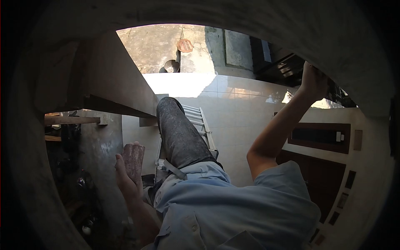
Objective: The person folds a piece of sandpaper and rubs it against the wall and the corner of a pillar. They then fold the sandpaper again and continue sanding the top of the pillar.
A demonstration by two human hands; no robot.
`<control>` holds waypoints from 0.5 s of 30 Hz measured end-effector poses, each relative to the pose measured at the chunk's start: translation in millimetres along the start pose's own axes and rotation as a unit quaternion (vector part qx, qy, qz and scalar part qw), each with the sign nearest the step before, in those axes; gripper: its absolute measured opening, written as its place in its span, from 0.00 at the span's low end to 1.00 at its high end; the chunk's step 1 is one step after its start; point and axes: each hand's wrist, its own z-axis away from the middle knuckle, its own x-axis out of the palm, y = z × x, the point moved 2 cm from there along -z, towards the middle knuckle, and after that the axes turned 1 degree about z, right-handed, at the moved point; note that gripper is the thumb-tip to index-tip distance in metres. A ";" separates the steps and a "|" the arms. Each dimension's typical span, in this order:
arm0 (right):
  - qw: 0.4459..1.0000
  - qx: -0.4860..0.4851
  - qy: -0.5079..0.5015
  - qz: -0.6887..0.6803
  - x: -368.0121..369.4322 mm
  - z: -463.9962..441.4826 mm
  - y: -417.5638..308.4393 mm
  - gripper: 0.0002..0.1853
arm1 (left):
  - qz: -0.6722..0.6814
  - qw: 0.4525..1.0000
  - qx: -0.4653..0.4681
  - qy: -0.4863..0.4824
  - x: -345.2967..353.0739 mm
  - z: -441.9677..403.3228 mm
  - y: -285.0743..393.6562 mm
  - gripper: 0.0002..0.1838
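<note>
Low on the left, my left hand [126,177] is closed round a worn, reddish-brown block [134,161], its thumb along the near side. My right arm reaches up to the upper right, where my right hand [314,83] touches or lies close to a dark structure [291,66]; its fingers are mostly hidden in shadow, so what they hold cannot be made out. Between the hands is my bent knee in dark, dusty trousers [179,133], above a white ladder [206,129].
A large pale beam or panel [112,75] juts in at the upper left. Far below are a tiled floor [233,125], a round reddish lid [185,45] and a bucket-like container [171,66]. A wooden bar [73,120] is at left, and a dark-framed panel [318,136] at right.
</note>
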 end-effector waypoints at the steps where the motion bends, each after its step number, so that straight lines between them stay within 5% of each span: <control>1: 1.000 0.003 0.009 -0.006 6.5 -1.6 9.0 0.25 | 0.008 1.000 0.007 0.014 -0.4 -3.7 0.8 0.29; 2: 0.997 0.015 0.078 0.019 15.8 2.9 11.9 0.25 | 0.013 0.999 0.009 0.031 -3.3 -5.3 -0.1 0.29; 4: 0.987 0.138 -0.083 0.013 -30.7 -36.0 -22.6 0.24 | -0.058 0.997 0.034 0.032 -19.0 -1.3 -3.3 0.28; 7: 0.987 0.106 -0.113 0.035 -30.6 -40.8 -55.2 0.23 | -0.120 0.991 0.062 -0.022 -15.4 -1.8 -13.9 0.28; 11: 0.999 0.032 0.005 0.011 2.8 -4.2 -4.4 0.22 | 0.031 0.999 0.018 0.003 -5.3 0.3 -0.1 0.29; 13: 0.998 0.053 -0.018 0.027 -7.0 -16.3 -16.8 0.22 | 0.053 0.999 0.004 -0.005 -6.0 1.9 -4.0 0.29; 14: 0.996 0.057 -0.046 0.042 -19.5 -30.5 -31.4 0.22 | -0.129 0.981 0.127 -0.070 -7.4 4.4 -11.2 0.29; 15: 0.995 0.064 -0.064 0.049 -29.2 -39.9 -45.7 0.22 | -0.147 0.982 0.103 -0.050 -15.3 3.1 -16.4 0.29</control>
